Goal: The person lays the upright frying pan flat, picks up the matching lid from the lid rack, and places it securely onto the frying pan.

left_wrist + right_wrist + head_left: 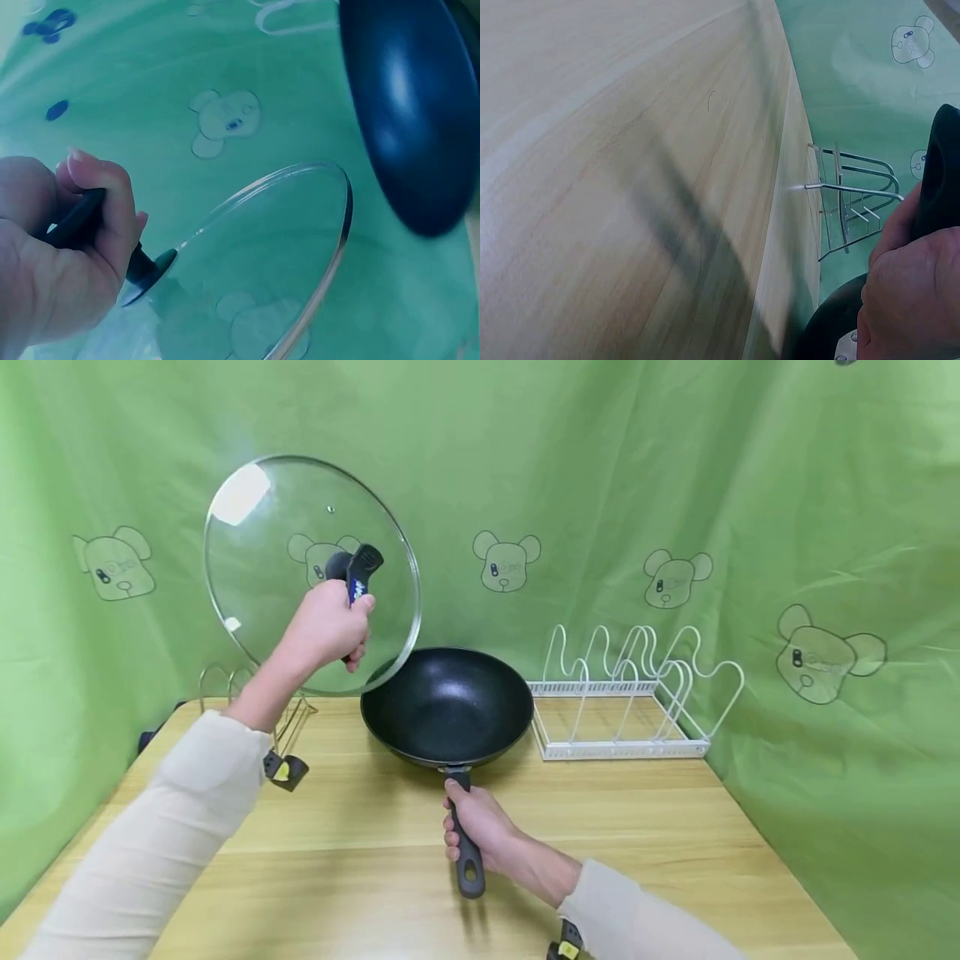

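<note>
My left hand (330,622) grips the black handle (363,568) of a round glass lid (262,568), held upright above the table's left half. In the head view the lid's lower right edge overlaps the rim of a black frying pan (450,706). My right hand (483,827) is wrapped around the pan's long dark handle (470,872), thumb on top. The left wrist view shows the left fingers curled round the lid handle (82,217), with the lid's rim (330,277) below the pan (412,112). In the right wrist view the right hand (911,292) holds the pan handle (941,180).
A white wire rack (622,747) with several curved dividers stands on the wooden table (360,877) at the back right. A metal wire rack (292,722) sits at the back left, partly behind the left arm. Green cloth (585,460) hangs around the table.
</note>
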The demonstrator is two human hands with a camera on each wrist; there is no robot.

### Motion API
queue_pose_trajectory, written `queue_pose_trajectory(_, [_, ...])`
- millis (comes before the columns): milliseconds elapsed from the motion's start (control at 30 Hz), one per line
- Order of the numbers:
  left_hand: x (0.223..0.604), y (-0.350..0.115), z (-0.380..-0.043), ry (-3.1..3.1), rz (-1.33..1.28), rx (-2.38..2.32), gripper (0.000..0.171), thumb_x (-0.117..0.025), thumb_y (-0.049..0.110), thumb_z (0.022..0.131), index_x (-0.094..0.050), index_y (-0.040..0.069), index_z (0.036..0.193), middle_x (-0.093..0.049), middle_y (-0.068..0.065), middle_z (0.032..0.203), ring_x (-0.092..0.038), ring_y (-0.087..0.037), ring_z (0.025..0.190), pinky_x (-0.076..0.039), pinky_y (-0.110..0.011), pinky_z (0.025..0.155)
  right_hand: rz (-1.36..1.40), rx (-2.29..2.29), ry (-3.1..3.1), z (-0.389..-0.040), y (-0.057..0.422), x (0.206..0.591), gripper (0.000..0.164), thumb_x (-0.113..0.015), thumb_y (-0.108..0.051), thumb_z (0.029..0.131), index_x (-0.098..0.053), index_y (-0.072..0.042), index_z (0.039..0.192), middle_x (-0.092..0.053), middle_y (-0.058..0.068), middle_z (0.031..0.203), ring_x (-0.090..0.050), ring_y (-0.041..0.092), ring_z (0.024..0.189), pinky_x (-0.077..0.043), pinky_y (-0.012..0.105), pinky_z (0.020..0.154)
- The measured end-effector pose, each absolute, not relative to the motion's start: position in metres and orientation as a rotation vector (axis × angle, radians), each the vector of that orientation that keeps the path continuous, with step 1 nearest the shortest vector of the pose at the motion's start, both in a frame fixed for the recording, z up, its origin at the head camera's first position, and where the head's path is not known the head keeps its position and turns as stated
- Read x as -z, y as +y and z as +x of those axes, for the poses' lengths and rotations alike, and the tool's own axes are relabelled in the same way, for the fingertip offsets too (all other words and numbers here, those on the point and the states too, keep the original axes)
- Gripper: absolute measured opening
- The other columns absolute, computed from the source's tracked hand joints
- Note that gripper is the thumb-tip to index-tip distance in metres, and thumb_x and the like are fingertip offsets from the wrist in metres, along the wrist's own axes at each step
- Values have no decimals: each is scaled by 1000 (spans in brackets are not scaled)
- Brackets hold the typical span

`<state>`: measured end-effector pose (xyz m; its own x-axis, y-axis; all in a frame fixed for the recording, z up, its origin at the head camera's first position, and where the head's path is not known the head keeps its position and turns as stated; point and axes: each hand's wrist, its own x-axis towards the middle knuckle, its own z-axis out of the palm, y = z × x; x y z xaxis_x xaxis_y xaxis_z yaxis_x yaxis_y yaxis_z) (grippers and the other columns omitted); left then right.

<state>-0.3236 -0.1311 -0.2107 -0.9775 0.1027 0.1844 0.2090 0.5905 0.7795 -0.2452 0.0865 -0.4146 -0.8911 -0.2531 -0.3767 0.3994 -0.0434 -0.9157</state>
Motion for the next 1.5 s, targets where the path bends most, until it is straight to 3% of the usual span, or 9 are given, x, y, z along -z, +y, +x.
queue_pose_trajectory(200, [224, -118, -331, -2447, -199, 1893, 24, -45, 23, 108, -51, 2, 97, -53, -2, 62, -51, -15, 46, -54, -33, 49, 149, 1990, 1805, -245, 86, 415, 30, -41, -37, 108, -44, -8, 104, -43, -3, 67, -39, 7, 49, -39, 20, 44])
queue_pose_trajectory(500, [249, -100, -342, -2102, -185, 2515, 27, -41, 22, 110, -44, 5, 89, -45, 2, 61, -40, -9, 43, -41, -22, 41, 140, 1988, 1800, -246, 85, 416, 30, -40, -38, 108, -44, -9, 105, -44, -3, 67, -39, 7, 49, -39, 20, 44])
queue_pose_trajectory(767, [269, -71, -342, -2241, -123, 2377, 31, -42, 25, 109, -53, 0, 93, -54, -3, 59, -56, -16, 42, -59, -37, 48, 143, 1999, 1803, -247, 84, 416, 31, -40, -38, 108, -44, -7, 104, -43, -3, 66, -39, 7, 49, -39, 20, 43])
queue_pose_trajectory(1000, [288, -56, -347, -2251, -118, 2337, 31, -49, 26, 107, -55, -2, 94, -56, -5, 59, -60, -16, 44, -62, -42, 54, 141, 1999, 1804, -246, 85, 417, 29, -40, -38, 108, -44, -10, 100, -44, -4, 66, -39, 6, 48, -39, 20, 43])
queue_pose_trajectory(1233, [302, -47, -355, -2229, -61, 2336, 35, -59, 31, 102, -57, -2, 92, -59, -7, 58, -60, -16, 43, -60, -36, 50, 137, 2004, 1799, -244, 85, 419, 29, -41, -39, 108, -45, -12, 99, -44, -4, 65, -39, 6, 48, -39, 19, 43])
queue_pose_trajectory(1500, [318, -39, -366, -2350, 31, 2166, 42, -64, 32, 99, -60, -9, 107, -60, -5, 55, -55, -10, 40, -48, -22, 37, 146, 2009, 1794, -244, 84, 419, 29, -40, -38, 108, -45, -11, 98, -44, -4, 66, -39, 6, 49, -39, 19, 43])
